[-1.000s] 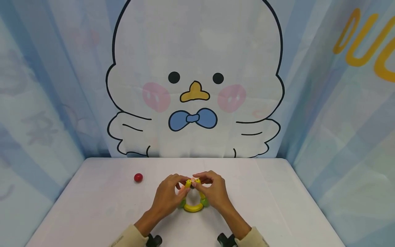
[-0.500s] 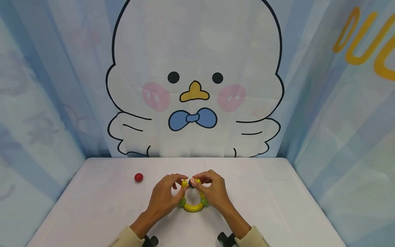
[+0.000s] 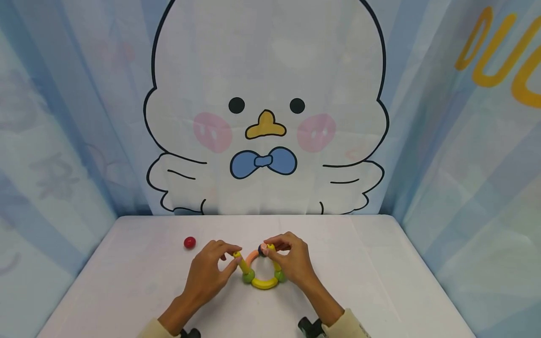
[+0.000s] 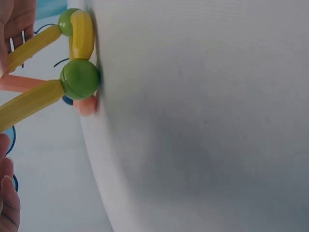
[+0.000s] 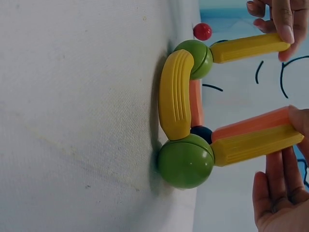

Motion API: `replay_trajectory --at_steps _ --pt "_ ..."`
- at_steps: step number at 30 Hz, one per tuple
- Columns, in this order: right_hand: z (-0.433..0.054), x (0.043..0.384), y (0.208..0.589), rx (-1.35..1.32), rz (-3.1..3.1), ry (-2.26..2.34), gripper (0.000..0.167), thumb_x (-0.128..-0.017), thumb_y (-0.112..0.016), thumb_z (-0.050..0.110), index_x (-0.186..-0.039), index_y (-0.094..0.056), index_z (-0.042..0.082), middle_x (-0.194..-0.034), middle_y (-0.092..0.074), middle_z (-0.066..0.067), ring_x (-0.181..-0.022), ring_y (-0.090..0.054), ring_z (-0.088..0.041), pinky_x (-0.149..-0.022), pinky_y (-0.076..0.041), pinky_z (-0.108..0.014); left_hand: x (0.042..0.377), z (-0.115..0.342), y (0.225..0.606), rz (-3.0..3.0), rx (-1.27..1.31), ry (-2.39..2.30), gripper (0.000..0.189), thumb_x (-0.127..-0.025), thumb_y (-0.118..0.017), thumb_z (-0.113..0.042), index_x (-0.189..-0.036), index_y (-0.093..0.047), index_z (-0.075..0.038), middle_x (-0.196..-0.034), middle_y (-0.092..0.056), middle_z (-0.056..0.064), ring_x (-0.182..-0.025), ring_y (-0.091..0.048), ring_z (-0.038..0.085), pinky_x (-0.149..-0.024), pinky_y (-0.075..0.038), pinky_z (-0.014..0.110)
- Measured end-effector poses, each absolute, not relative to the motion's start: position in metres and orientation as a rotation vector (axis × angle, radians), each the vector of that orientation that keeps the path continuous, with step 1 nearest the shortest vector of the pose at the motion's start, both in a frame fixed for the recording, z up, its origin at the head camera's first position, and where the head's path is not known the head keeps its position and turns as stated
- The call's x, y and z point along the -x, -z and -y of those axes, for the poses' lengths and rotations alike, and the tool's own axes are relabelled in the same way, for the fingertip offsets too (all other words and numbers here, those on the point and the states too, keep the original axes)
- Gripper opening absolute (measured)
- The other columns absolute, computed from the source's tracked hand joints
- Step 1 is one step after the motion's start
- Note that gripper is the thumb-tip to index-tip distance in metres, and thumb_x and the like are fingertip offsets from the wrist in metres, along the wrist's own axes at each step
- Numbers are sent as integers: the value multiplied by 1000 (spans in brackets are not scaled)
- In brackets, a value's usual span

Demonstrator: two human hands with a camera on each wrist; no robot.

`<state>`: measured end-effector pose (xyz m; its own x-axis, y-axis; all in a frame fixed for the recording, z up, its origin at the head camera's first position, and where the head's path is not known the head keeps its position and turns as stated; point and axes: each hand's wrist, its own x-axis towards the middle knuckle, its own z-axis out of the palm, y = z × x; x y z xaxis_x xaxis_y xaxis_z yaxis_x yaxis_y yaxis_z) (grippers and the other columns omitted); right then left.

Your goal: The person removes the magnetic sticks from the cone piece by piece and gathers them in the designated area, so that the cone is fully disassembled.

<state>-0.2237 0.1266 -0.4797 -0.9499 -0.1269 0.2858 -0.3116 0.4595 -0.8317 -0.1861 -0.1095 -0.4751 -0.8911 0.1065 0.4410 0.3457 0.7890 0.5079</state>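
A toy frame of ribbed rods and balls stands on the table. At its front, a curved yellow rod [image 3: 264,284] joins two green balls [image 5: 185,161]. My left hand [image 3: 210,270] pinches the upper end of the left yellow rod [image 5: 251,48], which leans outward from its green ball. With the right hand [image 3: 294,259] I pinch the tops of the right yellow rod [image 5: 258,145] and an orange rod [image 5: 251,124] beside it. Behind, a curved orange rod [image 3: 252,256] lies low, and a dark blue ball [image 3: 261,250] sits at the back, partly covered in the head view.
A loose red ball [image 3: 189,242] lies on the white table [image 3: 127,286], beyond my left hand and to its left. A curtain with a cartoon figure [image 3: 266,188] hangs along the table's far edge.
My left hand has moved left, tilting the left yellow rod away from the right one and uncovering the orange curve behind. The right hand has kept its hold and place.
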Motion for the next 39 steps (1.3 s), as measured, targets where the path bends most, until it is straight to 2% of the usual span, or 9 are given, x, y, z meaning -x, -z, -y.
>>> replay_trajectory --at_steps 9,13,20,25,32,39 --pt "-128 224 480 -376 2524 -1504 18 -90 -87 27 -107 -83 28 -98 -70 7 -92 -67 -12 -94 -59 -43 179 136 472 2665 277 890 24 -83 -92 -18 -106 -83 -22 -92 -72 -5 -83 -59 14 -73 -52 23" --pt "-128 224 480 -372 2531 -1499 17 -90 -86 27 -107 -83 28 -98 -70 6 -93 -66 -12 -94 -59 -41 180 148 473 2735 253 904 24 -83 -93 -18 -103 -83 -24 -91 -73 -9 -83 -60 15 -72 -51 23" --pt "-128 224 480 -382 2529 -1509 18 -90 -86 25 -107 -82 28 -98 -70 6 -93 -66 -13 -94 -59 -43 186 163 479 2890 215 840 21 -81 -93 -16 -97 -83 -25 -88 -72 -13 -80 -55 9 -71 -50 23" --pt "-128 224 480 -381 2531 -1498 17 -91 -86 25 -107 -82 27 -99 -70 6 -93 -66 -12 -93 -59 -43 196 167 487 2994 218 821 21 -80 -93 -12 -94 -83 -25 -86 -71 -13 -82 -55 11 -74 -51 29" --pt "-129 223 478 -388 2526 -1513 18 -90 -86 24 -108 -82 26 -99 -71 6 -93 -67 -13 -93 -59 -35 204 166 498 3106 223 794 21 -78 -95 -17 -91 -81 -25 -81 -67 -12 -81 -53 12 -76 -50 31" --pt "-129 224 479 -397 2519 -1519 17 -90 -86 23 -107 -83 25 -99 -71 5 -91 -66 -12 -93 -60 -41 205 164 494 3118 247 789 23 -78 -95 -18 -93 -79 -24 -85 -68 -11 -84 -54 13 -81 -54 34"
